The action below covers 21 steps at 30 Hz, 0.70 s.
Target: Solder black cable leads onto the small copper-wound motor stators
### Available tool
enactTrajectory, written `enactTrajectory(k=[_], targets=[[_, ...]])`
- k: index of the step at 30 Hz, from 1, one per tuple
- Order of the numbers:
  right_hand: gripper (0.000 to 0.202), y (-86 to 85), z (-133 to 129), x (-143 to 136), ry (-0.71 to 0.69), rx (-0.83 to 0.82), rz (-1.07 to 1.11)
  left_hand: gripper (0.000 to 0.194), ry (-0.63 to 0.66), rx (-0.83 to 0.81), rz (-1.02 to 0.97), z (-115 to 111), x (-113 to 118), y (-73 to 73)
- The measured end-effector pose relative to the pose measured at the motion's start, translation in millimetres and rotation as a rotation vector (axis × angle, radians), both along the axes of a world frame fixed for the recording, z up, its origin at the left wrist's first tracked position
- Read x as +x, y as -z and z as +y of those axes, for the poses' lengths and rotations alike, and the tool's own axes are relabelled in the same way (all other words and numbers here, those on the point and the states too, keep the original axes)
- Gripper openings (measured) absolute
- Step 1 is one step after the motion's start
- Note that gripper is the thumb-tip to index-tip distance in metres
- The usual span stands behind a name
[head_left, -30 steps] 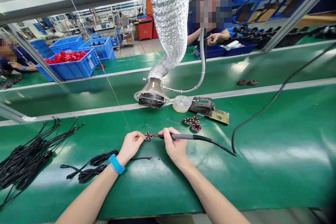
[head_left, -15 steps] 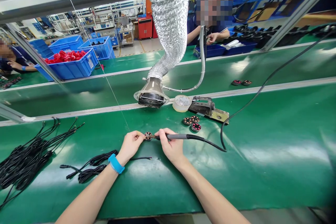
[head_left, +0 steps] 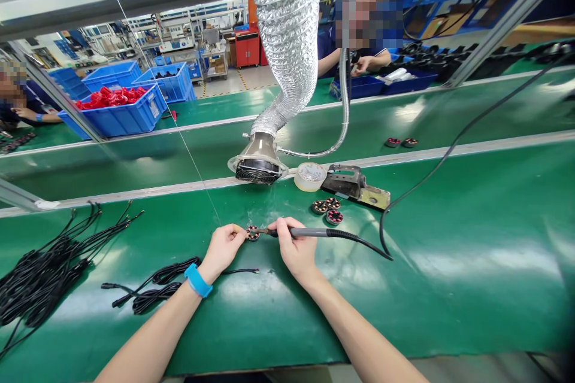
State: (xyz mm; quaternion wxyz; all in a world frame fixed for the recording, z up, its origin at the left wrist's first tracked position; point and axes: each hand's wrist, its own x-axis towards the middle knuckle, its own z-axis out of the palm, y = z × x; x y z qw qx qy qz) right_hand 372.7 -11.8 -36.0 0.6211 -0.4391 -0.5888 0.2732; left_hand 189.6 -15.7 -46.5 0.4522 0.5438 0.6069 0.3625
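Note:
My right hand (head_left: 296, 249) is closed round the handle of a soldering iron (head_left: 309, 231), and its tip meets a small round motor stator (head_left: 253, 233) with copper windings on the green bench. Faint smoke rises above that spot. At the stator's left edge, the fingertips of my left hand (head_left: 227, 245) are pinched together. A thin solder wire (head_left: 197, 169) runs down from above into this pinch; its end is hidden by the fingers. Two coils of black cable (head_left: 157, 296) lie beside my left wrist, one bared end pointing right.
More stators (head_left: 333, 216) sit right of the iron, near a soldering stand (head_left: 359, 187) and a round tub (head_left: 310, 176). A fume extractor hood (head_left: 258, 161) hangs low ahead. Many black cables (head_left: 40, 275) are heaped at left. Two stators (head_left: 401, 142) lie beyond the rail; co-workers sit across.
Smoke now drifts up from the stator. My right hand has shifted slightly right with the iron. The two stators beyond the rail have moved left. My left hand stays in place.

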Motion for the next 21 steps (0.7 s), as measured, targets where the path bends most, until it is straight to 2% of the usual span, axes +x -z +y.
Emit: enactTrajectory(k=[9, 21], targets=[[0.034, -0.4, 0, -1, -0.02, -0.013, -0.022, 0.024, -0.008, -0.017, -0.051, 0, 1, -1.3], [0.034, -1.7, -1, -4, -0.054, -0.025, -0.007, 0.025, -0.011, -0.028, -0.059, -2, 4, -10.5]])
